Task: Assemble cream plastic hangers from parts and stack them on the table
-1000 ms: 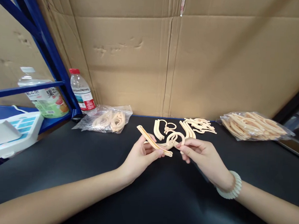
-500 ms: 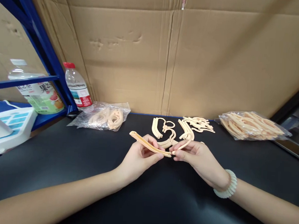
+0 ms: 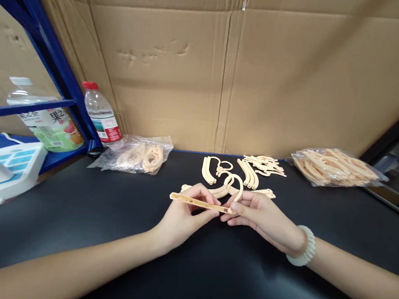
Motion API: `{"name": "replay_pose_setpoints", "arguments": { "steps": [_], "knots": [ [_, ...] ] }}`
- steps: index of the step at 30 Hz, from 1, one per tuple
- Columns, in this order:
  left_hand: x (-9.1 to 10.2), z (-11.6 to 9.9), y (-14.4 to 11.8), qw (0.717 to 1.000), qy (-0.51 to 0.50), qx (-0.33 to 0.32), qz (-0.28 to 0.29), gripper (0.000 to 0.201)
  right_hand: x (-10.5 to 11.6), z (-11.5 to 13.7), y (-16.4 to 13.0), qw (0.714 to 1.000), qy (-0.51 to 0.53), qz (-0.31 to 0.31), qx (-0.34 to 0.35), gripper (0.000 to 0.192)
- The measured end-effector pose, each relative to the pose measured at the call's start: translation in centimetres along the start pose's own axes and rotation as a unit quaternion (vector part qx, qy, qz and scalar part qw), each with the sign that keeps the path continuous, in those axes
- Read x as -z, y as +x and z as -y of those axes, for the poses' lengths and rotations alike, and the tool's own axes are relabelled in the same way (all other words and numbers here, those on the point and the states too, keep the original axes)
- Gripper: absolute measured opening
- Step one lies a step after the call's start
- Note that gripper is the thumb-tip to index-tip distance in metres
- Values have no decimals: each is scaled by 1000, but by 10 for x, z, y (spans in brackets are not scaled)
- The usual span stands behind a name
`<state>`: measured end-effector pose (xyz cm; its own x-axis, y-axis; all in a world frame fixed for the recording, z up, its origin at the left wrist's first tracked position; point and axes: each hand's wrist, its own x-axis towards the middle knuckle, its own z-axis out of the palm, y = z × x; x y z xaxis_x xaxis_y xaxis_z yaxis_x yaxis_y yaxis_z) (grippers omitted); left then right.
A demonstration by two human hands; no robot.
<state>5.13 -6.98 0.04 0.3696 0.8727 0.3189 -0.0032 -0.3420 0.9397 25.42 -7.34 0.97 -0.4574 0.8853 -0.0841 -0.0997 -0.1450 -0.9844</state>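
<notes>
The left hand [image 3: 185, 212] pinches a beige plastic strip [image 3: 199, 203] above the black table [image 3: 114, 216]. The strip's long axis runs nearly level, left to right, its right end meeting the right hand [image 3: 256, 214], which grips a hooked piece [image 3: 234, 185] curling upward.

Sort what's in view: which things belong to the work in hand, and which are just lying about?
In hand: left hand and right hand on a plastic strip; hook piece; loose pieces; bags of pieces.
Lying about: water bottle, drink bottle, white device, cardboard.
</notes>
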Motion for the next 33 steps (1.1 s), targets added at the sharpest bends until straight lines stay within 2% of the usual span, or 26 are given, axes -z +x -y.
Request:
{"name": "replay_pose_setpoints", "arguments": {
  "steps": [7,13,33],
  "knots": [
    [-1,-8,-1,1000,23,-3,-5,17,-2,-1,-2,1000,-4,-7,5,29],
    [-3,-8,-1,1000,8,13,-11,20,-8,-3,0,998,-21,-47,24,33],
    [-15,-8,-6,993,-34,103,-54,26,-13,-8,-2,990,-85,-79,76,36]
  ]
}}
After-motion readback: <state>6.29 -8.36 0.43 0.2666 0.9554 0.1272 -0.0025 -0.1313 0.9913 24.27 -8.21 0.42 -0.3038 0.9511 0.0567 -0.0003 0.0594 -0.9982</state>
